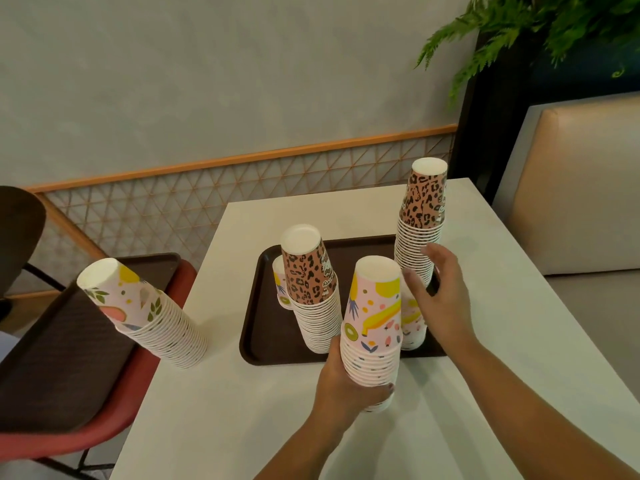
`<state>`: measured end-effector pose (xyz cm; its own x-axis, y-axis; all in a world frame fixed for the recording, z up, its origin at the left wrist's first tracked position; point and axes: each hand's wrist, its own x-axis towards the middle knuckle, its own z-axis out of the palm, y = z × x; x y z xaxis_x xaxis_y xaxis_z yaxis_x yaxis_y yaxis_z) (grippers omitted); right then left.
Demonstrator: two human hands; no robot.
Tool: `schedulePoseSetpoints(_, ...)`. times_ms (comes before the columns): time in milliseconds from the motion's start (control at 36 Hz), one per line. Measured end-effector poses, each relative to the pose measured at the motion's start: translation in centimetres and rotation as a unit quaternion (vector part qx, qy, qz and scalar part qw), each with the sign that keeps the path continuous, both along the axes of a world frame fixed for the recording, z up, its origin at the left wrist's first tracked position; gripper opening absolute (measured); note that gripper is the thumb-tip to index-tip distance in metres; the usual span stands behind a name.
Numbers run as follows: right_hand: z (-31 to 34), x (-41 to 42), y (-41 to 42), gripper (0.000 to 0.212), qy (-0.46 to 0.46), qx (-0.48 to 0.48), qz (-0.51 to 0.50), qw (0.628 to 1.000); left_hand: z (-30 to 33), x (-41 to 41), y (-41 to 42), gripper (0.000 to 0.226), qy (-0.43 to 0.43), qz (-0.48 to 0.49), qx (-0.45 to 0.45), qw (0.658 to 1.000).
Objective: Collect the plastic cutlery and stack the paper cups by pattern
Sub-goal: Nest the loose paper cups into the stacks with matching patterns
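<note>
My left hand (346, 382) grips the lower part of a stack of upside-down fruit-pattern cups (374, 327) near the front edge of the brown tray (266, 341). My right hand (440, 299) hovers with fingers spread over the tray's right side, next to a short fruit-pattern stack (414, 327). On the tray stands a leopard-pattern stack (311, 289), with a small fruit-pattern cup (278, 282) behind it. A taller leopard-pattern stack (420, 220) rises at the tray's right rear. Another fruit-pattern stack (145, 313) stands at the table's left edge. No cutlery is visible.
The white table (221, 393) has a wall behind it. A red chair (104, 427) on the left carries a second brown tray (52, 358). A beige bench seat (571, 188) and a green plant (519, 32) are on the right.
</note>
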<state>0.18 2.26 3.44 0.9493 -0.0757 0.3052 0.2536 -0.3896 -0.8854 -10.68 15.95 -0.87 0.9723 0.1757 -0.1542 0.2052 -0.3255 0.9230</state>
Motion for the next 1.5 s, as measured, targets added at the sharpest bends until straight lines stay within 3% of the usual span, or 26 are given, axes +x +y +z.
schedulePoseSetpoints(111, 2.4, -1.3, 0.3, 0.051, -0.058, 0.045, 0.124, 0.990, 0.0, 0.1, 0.1, 0.091, -0.010, 0.004, -0.024, 1.000)
schedulePoseSetpoints(250, 4.0, -2.8, 1.1, 0.060, 0.040, 0.015, 0.260, 0.965, 0.0, 0.2, -0.1, 0.089, -0.013, 0.009, -0.061, 0.998)
schedulePoseSetpoints(417, 3.5, -3.0, 1.5, 0.051, 0.053, 0.004, 0.230, 0.972, -0.1, 0.1, -0.1, 0.091, -0.019, 0.006, -0.076, 0.997)
schedulePoseSetpoints(583, 4.2, -3.0, 1.6, 0.039, 0.025, 0.042, 0.185, 0.981, 1.2, -0.1, -0.5, 0.073, -0.031, -0.008, -0.098, 0.995)
schedulePoseSetpoints(972, 5.8, -1.8, 1.3, 0.024, 0.018, 0.126, 0.104, 0.986, -0.3, -0.1, 0.3, 0.085, 0.010, 0.010, -0.076, 0.997)
schedulePoseSetpoints(1139, 6.7, 0.3, -0.2, 0.054, -0.009, 0.271, -0.007, 0.963, -0.7, -0.3, 0.4, 0.088, 0.013, 0.021, -0.079, 0.997)
schedulePoseSetpoints(1306, 5.8, 0.8, -1.1, 0.045, -0.072, 0.155, -0.058, 0.984, -0.9, 0.0, 0.3, 0.089, 0.009, 0.022, -0.072, 0.997)
schedulePoseSetpoints(1500, 1.8, 0.4, -0.5, 0.059, -0.026, 0.046, -0.013, 0.999, -1.1, 0.4, 0.2, 0.088, 0.010, 0.021, -0.060, 0.998)
